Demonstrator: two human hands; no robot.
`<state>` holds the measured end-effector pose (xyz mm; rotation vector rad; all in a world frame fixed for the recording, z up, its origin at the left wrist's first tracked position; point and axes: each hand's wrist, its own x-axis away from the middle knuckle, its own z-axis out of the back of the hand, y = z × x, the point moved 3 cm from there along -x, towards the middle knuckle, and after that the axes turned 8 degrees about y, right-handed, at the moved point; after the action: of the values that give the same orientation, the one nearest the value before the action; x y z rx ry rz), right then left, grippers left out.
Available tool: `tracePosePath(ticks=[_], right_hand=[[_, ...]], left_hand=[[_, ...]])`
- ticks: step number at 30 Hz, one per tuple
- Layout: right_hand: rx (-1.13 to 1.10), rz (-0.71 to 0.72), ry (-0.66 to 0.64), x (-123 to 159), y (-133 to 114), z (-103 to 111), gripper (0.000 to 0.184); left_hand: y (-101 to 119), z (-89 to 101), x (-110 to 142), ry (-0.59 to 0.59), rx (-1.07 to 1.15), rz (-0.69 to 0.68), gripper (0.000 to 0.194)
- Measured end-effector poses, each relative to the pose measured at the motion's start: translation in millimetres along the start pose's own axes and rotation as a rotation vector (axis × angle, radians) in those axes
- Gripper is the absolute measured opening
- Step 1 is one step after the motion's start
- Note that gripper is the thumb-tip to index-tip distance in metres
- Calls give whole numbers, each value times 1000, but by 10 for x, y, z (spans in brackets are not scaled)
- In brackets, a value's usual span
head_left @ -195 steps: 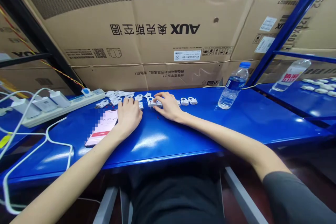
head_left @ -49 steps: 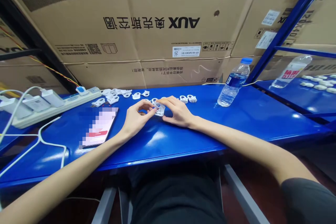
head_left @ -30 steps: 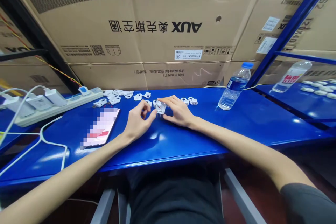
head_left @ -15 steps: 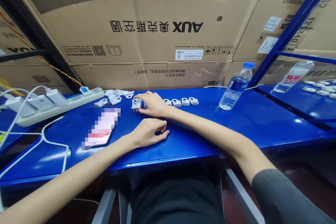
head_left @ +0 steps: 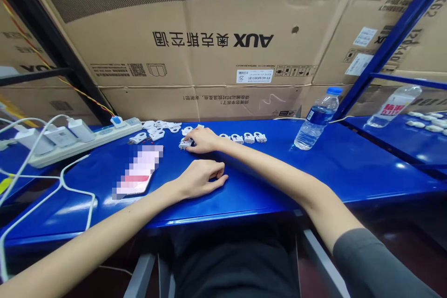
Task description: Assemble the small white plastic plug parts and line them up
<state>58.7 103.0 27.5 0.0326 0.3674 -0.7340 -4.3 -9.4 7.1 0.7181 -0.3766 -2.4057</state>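
Observation:
My right hand [head_left: 206,140] reaches across the blue table [head_left: 314,172] and its fingertips pinch a small white plastic part [head_left: 184,144] that sits on the table surface. Just right of that hand, three similar white parts [head_left: 249,138] lie in a row. A loose heap of more white parts [head_left: 159,127] lies to the left, near the power strip. My left hand [head_left: 200,179] rests on the table nearer to me, with its fingers curled in and nothing in it.
A phone [head_left: 138,177] lies face up left of my left hand. A white power strip [head_left: 82,142] with chargers and cables runs along the left. A water bottle [head_left: 316,118] stands at the right. Cardboard boxes [head_left: 209,42] wall the back. A neighbouring blue table [head_left: 401,137] carries another bottle.
My right hand has carried the white part left, away from my left hand, and set it down on the table. My left hand has drawn back toward me and curled shut.

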Motion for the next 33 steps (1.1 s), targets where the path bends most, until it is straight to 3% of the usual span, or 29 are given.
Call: tracePosePath(ticks=[23, 28, 33], right_hand=[[-33, 114, 39, -82, 58, -72, 34], [-61, 86, 112, 28, 10, 117, 43], [-7, 23, 218, 544, -133, 530, 46]], left_hand=[[53, 25, 10, -4, -58, -28, 28], [65, 32, 24, 14, -115, -86, 30], [73, 11, 36, 28, -237, -194, 30]])
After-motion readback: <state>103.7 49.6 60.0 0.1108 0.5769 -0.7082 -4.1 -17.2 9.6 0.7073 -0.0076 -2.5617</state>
